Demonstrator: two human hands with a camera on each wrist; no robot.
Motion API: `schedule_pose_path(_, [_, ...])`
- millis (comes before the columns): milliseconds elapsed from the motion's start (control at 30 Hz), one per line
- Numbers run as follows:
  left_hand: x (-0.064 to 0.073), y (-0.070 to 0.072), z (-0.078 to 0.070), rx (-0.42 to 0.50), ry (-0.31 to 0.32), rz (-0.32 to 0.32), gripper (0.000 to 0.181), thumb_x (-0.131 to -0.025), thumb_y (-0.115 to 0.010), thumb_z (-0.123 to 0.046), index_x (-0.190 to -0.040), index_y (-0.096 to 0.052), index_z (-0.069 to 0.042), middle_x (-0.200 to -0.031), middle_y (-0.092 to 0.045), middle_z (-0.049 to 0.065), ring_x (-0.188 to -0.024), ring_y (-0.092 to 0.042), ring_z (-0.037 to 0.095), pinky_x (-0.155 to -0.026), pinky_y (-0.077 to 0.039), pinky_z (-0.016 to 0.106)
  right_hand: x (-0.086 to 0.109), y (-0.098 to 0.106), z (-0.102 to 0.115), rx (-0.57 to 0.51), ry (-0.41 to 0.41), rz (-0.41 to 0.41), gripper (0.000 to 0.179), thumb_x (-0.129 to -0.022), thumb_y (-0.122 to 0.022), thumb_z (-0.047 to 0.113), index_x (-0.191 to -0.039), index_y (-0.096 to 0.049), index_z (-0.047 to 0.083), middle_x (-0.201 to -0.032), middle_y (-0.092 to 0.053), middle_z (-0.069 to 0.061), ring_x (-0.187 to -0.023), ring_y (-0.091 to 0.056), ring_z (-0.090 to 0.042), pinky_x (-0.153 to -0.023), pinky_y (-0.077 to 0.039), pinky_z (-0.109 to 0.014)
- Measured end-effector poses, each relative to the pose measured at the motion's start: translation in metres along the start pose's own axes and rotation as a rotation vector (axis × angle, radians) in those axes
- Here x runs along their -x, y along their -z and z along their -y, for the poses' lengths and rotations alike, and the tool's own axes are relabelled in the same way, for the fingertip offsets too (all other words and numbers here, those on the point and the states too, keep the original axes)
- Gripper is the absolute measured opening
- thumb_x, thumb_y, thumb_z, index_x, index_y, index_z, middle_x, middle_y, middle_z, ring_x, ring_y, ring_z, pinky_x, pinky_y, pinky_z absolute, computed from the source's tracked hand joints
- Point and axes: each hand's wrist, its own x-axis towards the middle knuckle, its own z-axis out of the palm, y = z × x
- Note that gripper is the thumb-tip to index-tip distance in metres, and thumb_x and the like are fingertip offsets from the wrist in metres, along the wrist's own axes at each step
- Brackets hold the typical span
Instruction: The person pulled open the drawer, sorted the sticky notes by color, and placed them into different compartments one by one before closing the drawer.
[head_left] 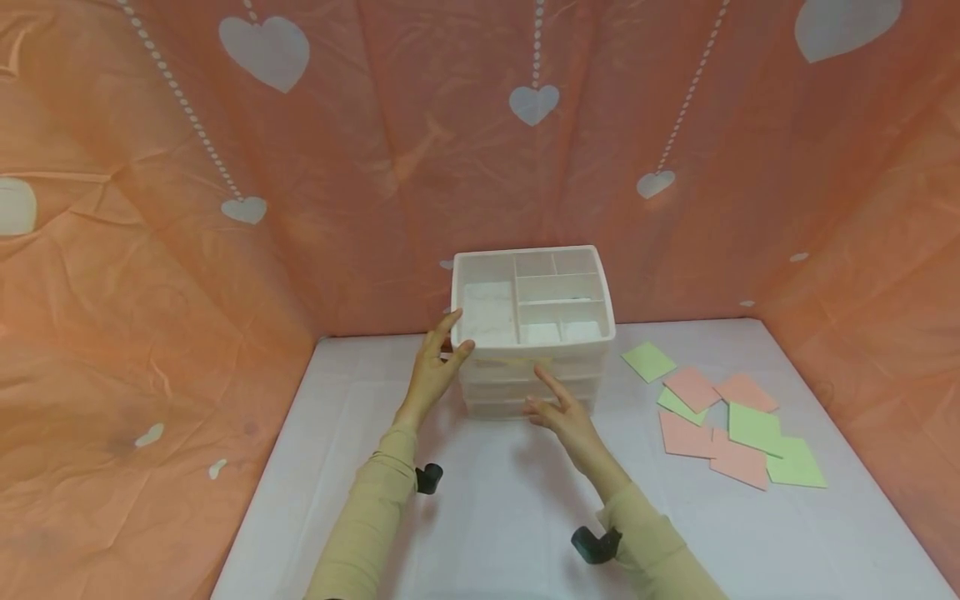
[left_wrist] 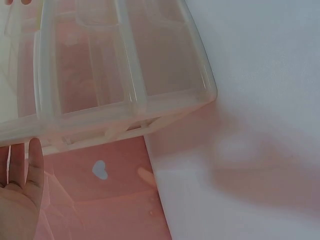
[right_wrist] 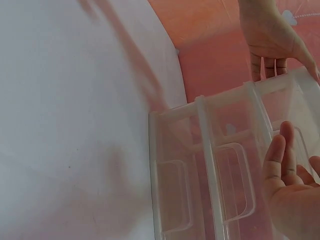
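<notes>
Both hands unclenched, mid-frame: left hand (head_left: 431,377) touches the drawer unit (head_left: 534,343), apparently steadying it; right hand (head_left: 576,432) grasps nothing.

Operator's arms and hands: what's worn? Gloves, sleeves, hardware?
Left hand and right hand: no gloves or rings visible. Left sleeve and right sleeve: long, plain, pale yellow-beige, creased. A small black, rounded device juts out beside each: left device, right device. No cables visible.
</notes>
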Motion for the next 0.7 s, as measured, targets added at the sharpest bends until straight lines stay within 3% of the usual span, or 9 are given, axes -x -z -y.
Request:
schedule_pose_path(267, [0.0003, -0.0001, 0.0006, 0.003, 0.000, 0.004, 0.054, -0.091, -0.060, -0.030, -0.140, -0.038, -0.037, -0.111, -0.048, 0.013, -0.097, -0.054, 0.025, -0.076, -0.049, 0.031, -0.0020, 0.0006, -0.0001, -0.023, 0.003, 0.006, 0.062, -0.093, -0.056, 0.014, -0.148, -0.027, 0.017, -0.140, -0.039, -0.023, -0.088, -0.062, 0.000, -0.095, -0.048, -0.034])
schedule_pose_path(533, [0.0008, -0.0001, 0.0000, -0.003, 0.004, 0.004, 0.055, -0.091, -0.060, -0.030, -0.140, -0.037, -0.036, -0.109, -0.049, 0.014, -0.097, -0.054, 0.025, -0.076, -0.050, 0.032, -0.0002, 0.0013, 0.0002, 0.008, 0.033, 0.031, 0.064, -0.093, -0.056, 0.017, -0.148, -0.023, 0.015, -0.153, -0.021, -0.013, -0.093, -0.061, -0.002, -0.096, -0.048, -0.036])
schedule_pose_path(700, [0.0006, -0.0009, -0.0010, -0.002, 0.018, -0.001, 0.056, -0.091, -0.061, -0.029, -0.141, -0.036, -0.037, -0.109, -0.049, 0.014, -0.098, -0.054, 0.026, -0.077, -0.050, 0.032, 0.0008, 0.0057, 0.0004, 0.025, 0.050, 0.033, 0.063, -0.093, -0.055, 0.014, -0.148, -0.024, 0.013, -0.154, -0.020, -0.010, -0.093, -0.062, -0.001, -0.094, -0.049, -0.034])
